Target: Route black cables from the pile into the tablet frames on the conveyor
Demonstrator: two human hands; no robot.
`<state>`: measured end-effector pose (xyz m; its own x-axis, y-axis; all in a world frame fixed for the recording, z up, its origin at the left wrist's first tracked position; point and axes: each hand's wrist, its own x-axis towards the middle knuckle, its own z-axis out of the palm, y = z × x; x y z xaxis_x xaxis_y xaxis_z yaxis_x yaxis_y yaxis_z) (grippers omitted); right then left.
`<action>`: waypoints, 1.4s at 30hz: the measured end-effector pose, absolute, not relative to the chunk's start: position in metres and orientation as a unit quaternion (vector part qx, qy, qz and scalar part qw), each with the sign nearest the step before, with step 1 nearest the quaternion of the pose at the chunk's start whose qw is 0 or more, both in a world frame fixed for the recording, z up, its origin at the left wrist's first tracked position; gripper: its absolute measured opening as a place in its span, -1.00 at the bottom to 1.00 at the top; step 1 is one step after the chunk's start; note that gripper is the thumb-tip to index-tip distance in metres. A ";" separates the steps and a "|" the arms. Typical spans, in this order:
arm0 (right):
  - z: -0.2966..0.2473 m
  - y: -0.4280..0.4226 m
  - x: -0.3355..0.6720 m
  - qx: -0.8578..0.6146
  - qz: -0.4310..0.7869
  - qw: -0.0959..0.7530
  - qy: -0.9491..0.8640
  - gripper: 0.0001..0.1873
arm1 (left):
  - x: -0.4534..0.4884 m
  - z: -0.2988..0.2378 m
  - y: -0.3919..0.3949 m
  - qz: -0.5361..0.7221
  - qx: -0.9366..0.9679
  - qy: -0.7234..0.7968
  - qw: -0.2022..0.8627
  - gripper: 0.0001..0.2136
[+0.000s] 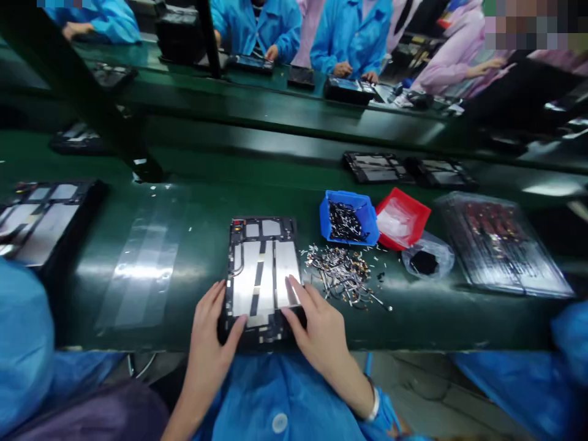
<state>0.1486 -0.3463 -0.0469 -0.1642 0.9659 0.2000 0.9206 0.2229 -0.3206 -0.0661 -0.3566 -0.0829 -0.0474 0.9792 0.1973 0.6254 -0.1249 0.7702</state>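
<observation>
A black tablet frame (261, 278) with silver metal plates lies flat on the green conveyor belt (193, 318), right in front of me. My left hand (214, 346) holds its lower left edge, with the fingertips on the frame. My right hand (319, 334) lies on its lower right corner, fingers reaching onto a silver plate. To the right of the frame is a loose pile of small wires and metal parts (340, 275), close to but apart from my right hand.
A blue bin of small black parts (349, 217), a red bin (402, 217) and a clear bag (425, 260) stand on the belt. Further right lies a clear-wrapped tray (500, 245). Another frame (41, 220) lies left. Co-workers in blue smocks (351, 37) work beyond a second belt.
</observation>
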 end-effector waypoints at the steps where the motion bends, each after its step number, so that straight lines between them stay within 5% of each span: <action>1: -0.045 -0.345 0.144 -0.617 0.099 0.195 -0.756 -0.52 | -0.066 -0.077 -0.356 0.394 0.616 0.621 0.283 -0.55; 7: -0.029 -0.324 0.146 -0.552 0.246 0.352 -0.715 -0.51 | -0.081 -0.043 -0.305 0.511 0.418 0.603 0.448 -0.55; 11: -0.035 -0.309 0.186 -0.591 0.177 0.454 -0.643 -0.72 | -0.083 -0.045 -0.213 0.543 0.441 0.557 0.448 -0.61; 16: -0.047 -0.278 0.236 -0.756 -0.023 0.334 -0.563 -0.85 | -0.068 -0.052 -0.076 0.574 0.455 0.562 0.385 -0.68; 19: -0.047 -0.264 0.247 -0.786 0.025 0.288 -0.547 -0.87 | -0.057 -0.052 -0.019 0.522 0.507 0.547 0.413 -0.84; 23: -0.039 -0.262 0.256 -0.741 0.183 0.391 -0.514 -0.84 | -0.053 -0.047 0.016 0.445 0.583 0.522 0.434 -0.60; 26: -0.030 -0.266 0.267 -0.701 0.274 0.448 -0.482 -0.79 | -0.050 -0.042 0.016 0.429 0.615 0.512 0.420 -0.56; 30: -0.013 -0.275 0.275 -0.712 0.268 0.424 -0.492 -0.79 | -0.032 -0.038 -0.020 0.467 0.642 0.486 0.364 -0.83; 33: -0.001 -0.283 0.270 -0.711 0.222 0.404 -0.531 -0.80 | -0.009 -0.034 -0.074 0.477 0.671 0.448 0.347 -0.68; 38: 0.007 -0.282 0.271 -0.776 0.074 0.281 -0.560 -0.87 | 0.021 -0.023 -0.162 0.353 0.735 0.331 0.475 -0.72; 42: 0.012 -0.272 0.286 -0.776 0.189 0.229 -0.557 -0.89 | 0.027 -0.025 -0.186 0.278 0.749 0.309 0.516 -0.73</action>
